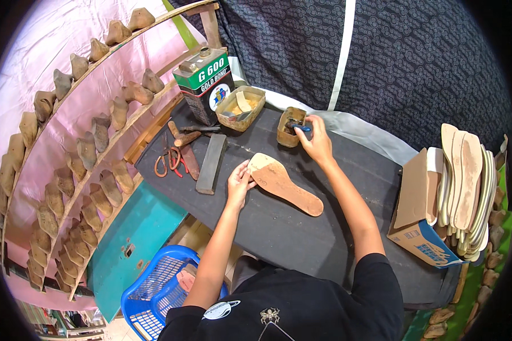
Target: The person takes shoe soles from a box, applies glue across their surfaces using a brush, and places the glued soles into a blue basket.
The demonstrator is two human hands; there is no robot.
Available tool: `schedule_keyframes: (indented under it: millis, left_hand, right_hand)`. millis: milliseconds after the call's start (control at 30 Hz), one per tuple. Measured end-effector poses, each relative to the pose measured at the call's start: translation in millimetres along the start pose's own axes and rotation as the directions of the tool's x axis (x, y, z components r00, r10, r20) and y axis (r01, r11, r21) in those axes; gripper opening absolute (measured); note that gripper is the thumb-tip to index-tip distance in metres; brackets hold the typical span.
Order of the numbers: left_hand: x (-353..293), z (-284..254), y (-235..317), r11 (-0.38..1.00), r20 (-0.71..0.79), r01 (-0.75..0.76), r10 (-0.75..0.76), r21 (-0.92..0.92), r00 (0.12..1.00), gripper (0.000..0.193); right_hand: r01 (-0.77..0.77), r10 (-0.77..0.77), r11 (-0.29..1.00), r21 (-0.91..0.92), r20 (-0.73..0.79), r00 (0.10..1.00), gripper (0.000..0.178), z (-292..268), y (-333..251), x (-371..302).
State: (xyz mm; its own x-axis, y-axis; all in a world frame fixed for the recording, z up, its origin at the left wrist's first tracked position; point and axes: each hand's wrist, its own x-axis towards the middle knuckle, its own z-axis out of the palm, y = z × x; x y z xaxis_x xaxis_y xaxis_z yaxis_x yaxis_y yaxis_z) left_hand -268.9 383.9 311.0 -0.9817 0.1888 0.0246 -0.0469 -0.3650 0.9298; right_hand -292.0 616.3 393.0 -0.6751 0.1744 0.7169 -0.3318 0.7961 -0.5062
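A tan shoe insole [285,186] lies slantwise over the dark tabletop, its wide end toward the left. My left hand [239,183] grips the edge of that wide end between thumb and fingers. Farther off, my right hand [317,142] is closed on a small blue-handled tool [302,128] at a brownish, cut-down tub [286,136]. The tool's working end is in the tub among dark stuff, so its kind cannot be made out. Left of this tub stands a larger tub [226,115] with yellowish contents and a pale flat piece.
Near the left edge lie a dark rectangular block [211,163], a hammer [186,138] and red-handled pliers [179,162]; a green-black can [205,85] stands behind. A cardboard box [411,199] with stacked insoles [463,182] is right. Shoe lasts fill the left racks; a blue basket [148,290] sits below.
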Motion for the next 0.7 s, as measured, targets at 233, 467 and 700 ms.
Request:
schedule_keyframes:
  millis: [233, 467, 700]
  left_hand:
    - [-3, 0, 6, 0.996, -0.013, -0.005, 0.003, -0.084, 1.000, 0.035]
    - [-17, -16, 32, 0.986, -0.019, -0.044, 0.041, -0.162, 0.999, 0.036]
    - [-71, -71, 92, 0.996, -0.082, -0.083, 0.080, -0.038, 0.993, 0.034]
  right_hand:
    - [0.421, -0.401, 0.898, 0.127, -0.153, 0.903, 0.013, -13, -28, -7]
    - [-0.043, -0.136, 0.873, 0.486, 0.327, 0.935, 0.009, 11, -58, -6]
    - [-0.574, -0.220, 0.650, 0.498, 0.847, 0.485, 0.036, 52, -94, -24]
